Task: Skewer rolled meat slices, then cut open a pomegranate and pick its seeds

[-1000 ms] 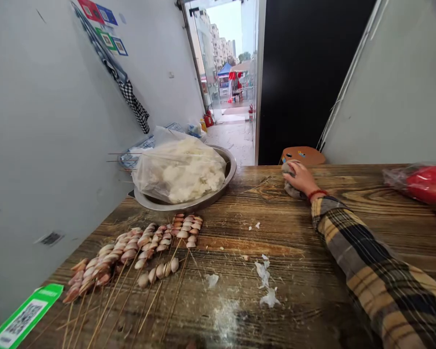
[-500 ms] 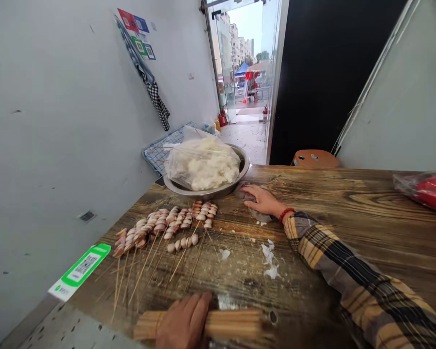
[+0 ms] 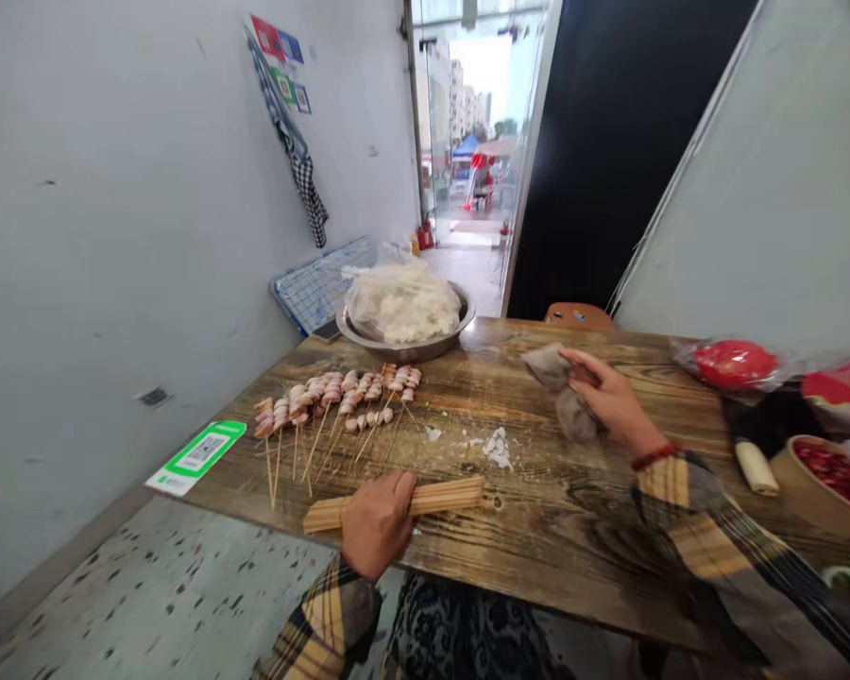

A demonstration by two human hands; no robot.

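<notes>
My left hand [image 3: 379,524] is wrapped around a bundle of wooden skewers [image 3: 448,495] lying near the table's front edge. Pinched in my right hand [image 3: 618,404] is a grey rag [image 3: 578,417], partly lifted and hanging over the right part of the table. Several loaded skewers [image 3: 330,387] lie in a row at the left, strung with pinkish-white pieces that look like garlic cloves. One skewer with a shorter load [image 3: 369,419] lies in front of the row. White papery scraps [image 3: 497,448] are scattered between my hands.
A metal basin [image 3: 409,351] with a bag of white stuff stands at the back. At the right are a red bundle in plastic [image 3: 735,364], a pale roll [image 3: 756,468] and a tub of red pieces [image 3: 814,486]. A green QR card [image 3: 196,460] projects at the left edge.
My right hand has moved right and toward me, lifting the rag from beside the basin. My left hand remains on the skewer bundle. The view has shifted, showing more of the right side.
</notes>
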